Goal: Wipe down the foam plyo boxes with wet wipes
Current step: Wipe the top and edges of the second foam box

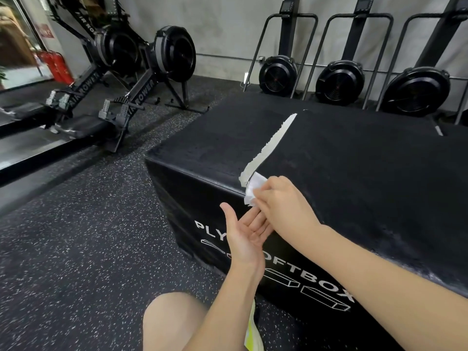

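Right hand (281, 198) is pinching a crumpled white wet wipe (253, 190) against the near top edge of the big black foam plyo box (354, 173), right where a long strip of torn, off-white tape (271, 143) ends. Left hand (243, 234) is released, palm up and fingers spread, just below the right, at its 7 o'clock, and in front of the box's front face with the white "PLYO SOFTBOX" lettering (314, 277); it grips nothing. The tape runs from the wipe toward 1 o'clock across the top seam. Progress, my read: early to mid. The top surface left of the tape, toward 10 o'clock, shows a slightly mottled, streaky sheen that could be moisture from wiping, but can't confirm. The area right of the tape, toward 2 o'clock, looks matte with pale scuffing along the near edge, so probably not done. The front face shows no obvious wet marks; the other sides are out of view. Only one box is clearly in frame; I can't tell whether more exist. Surroundings: black air rowers (141, 72) at 10 o'clock on the speckled rubber floor (76, 249), and three upright black fan machines (339, 79) at 12 to 1 o'clock along the grey wall. Remaining: the rest of the top, front and sides, and care around the tape edge so the wipe doesn't snag.
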The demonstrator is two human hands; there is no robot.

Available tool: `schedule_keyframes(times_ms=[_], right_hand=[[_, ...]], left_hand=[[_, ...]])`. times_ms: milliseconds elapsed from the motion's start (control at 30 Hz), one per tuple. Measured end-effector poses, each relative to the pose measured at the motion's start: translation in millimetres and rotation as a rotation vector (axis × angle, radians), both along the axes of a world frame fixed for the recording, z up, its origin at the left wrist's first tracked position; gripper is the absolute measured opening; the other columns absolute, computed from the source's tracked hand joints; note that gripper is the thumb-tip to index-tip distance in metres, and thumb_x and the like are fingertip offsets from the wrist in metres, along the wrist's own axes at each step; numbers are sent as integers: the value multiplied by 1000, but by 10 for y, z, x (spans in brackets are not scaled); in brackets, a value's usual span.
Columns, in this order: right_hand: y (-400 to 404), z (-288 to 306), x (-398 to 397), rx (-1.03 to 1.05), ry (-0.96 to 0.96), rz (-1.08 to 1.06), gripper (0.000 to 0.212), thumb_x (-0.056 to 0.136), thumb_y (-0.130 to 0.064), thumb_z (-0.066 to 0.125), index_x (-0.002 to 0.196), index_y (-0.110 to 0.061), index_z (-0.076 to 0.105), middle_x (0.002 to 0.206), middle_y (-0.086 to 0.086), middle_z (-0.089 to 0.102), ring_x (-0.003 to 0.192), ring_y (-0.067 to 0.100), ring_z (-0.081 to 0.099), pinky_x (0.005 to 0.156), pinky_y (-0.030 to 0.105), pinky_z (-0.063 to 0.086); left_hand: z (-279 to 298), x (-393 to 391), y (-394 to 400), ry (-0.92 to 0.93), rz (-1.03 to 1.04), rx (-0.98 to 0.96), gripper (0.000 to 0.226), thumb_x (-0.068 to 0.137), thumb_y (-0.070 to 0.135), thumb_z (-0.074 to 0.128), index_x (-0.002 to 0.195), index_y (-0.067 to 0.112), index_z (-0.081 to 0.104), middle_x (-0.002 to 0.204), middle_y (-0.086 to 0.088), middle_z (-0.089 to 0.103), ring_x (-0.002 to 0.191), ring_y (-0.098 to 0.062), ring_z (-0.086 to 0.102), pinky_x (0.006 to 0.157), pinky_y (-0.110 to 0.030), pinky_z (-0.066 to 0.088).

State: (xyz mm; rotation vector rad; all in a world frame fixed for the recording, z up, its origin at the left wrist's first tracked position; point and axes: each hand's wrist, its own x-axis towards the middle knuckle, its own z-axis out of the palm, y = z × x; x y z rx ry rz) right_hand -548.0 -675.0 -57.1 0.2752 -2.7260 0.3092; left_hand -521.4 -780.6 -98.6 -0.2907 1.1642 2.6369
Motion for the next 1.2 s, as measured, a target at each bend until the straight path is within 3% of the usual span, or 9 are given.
schedule_keyframes(times_ms=[100,300,433,500,600,700,900,1067,1200], right_hand=[[307,-122,310,16,111,17,5,85,-11,74,87,-9,71,92,2,58,84,23,50,58,39,51],[850,-335,956,31,237,-44,33,73,2,82,103,-10,75,94,2,62,71,25,52,52,37,50],[739,-317,807,-16,229,-19,26,74,-5,84,97,-12,74,98,0,64,77,24,53,54,35,51],[567,-347,660,-60,194,-13,28,75,-9,84,100,-16,73,101,-4,62,84,21,53,57,35,52],[611,-412,661,-106,147,-45,24,77,-5,79,99,-16,73,97,-2,62,86,18,53,65,37,53],[898,-469,964,35,175,-59,33,66,0,86,93,-15,73,90,-3,60,73,20,46,61,33,47],[1491,-452,1654,83,233,-137,27,72,-7,88,95,-11,74,89,-1,65,67,23,48,60,39,51],[1251,-529,1309,8,190,-135,36,65,-15,93,92,-12,68,95,-4,62,76,18,43,60,30,47],[1044,-524,1106,-17,236,-134,22,72,-14,85,79,-13,65,83,-3,61,69,19,44,60,27,37]], left_hand=[[7,11,25,-4,3,29,99,87,80,31,129,-4,60,119,-22,71,115,-33,67,110,-50,44],[111,139,117,-1,-46,122,92,89,79,39,144,6,52,134,-15,64,128,-33,59,111,-59,41],[190,292,313,18,-129,111,81,87,78,45,156,39,28,144,-29,50,126,-42,58,109,-64,40],[147,336,337,51,-135,115,80,87,77,42,157,48,15,138,-29,56,122,-42,62,109,-63,40],[65,340,374,80,-139,66,85,85,79,42,158,47,12,137,-30,57,125,-40,60,115,-59,36],[12,317,366,88,-132,23,88,84,81,43,159,42,15,150,-34,38,136,-42,49,116,-56,35],[21,288,382,144,-112,21,93,83,81,49,159,37,19,149,-31,43,134,-43,50,114,-58,38],[17,316,423,146,-69,-43,87,89,78,44,160,35,16,151,-30,40,136,-44,47,115,-58,35],[8,347,450,146,-53,-61,87,90,78,42,161,34,14,152,-32,38,134,-45,48,114,-57,37]])
